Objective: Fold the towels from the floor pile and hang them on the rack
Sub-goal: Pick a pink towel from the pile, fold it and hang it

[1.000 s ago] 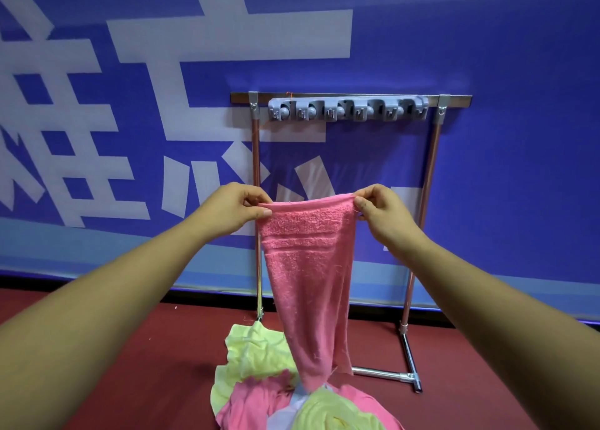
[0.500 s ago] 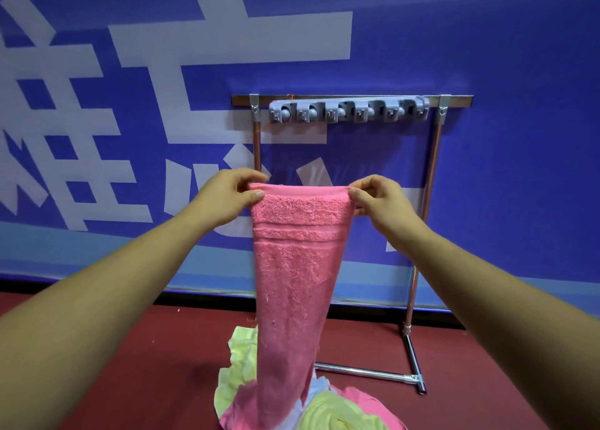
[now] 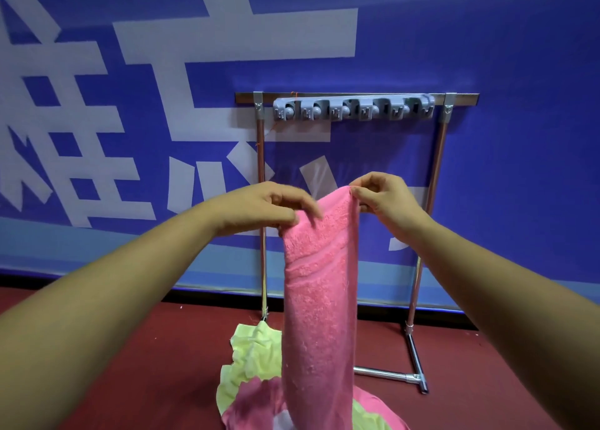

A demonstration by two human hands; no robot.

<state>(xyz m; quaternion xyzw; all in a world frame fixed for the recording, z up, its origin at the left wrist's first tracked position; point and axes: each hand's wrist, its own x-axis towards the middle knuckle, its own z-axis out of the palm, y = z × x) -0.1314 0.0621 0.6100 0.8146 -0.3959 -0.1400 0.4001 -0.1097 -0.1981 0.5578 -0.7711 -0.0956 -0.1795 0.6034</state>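
Observation:
A long pink towel (image 3: 319, 299) hangs in front of me, its lower end reaching the floor pile. My left hand (image 3: 266, 207) holds the towel's upper left part, fingers laid over the cloth. My right hand (image 3: 381, 195) pinches the upper right corner, which stands higher than the left side. Behind the towel stands the metal rack (image 3: 436, 169), with a grey row of clips (image 3: 354, 108) on its top bar. The floor pile (image 3: 251, 364) holds yellow-green, pink and white towels.
A blue banner wall with large white characters (image 3: 130, 104) runs right behind the rack. The rack's chrome foot (image 3: 417, 364) juts toward me over the dark red floor, to the right of the pile.
The towel's top edge was level and stretched wide; now my left hand has dropped and moved in toward the right hand, narrowing the towel and tilting its top edge.

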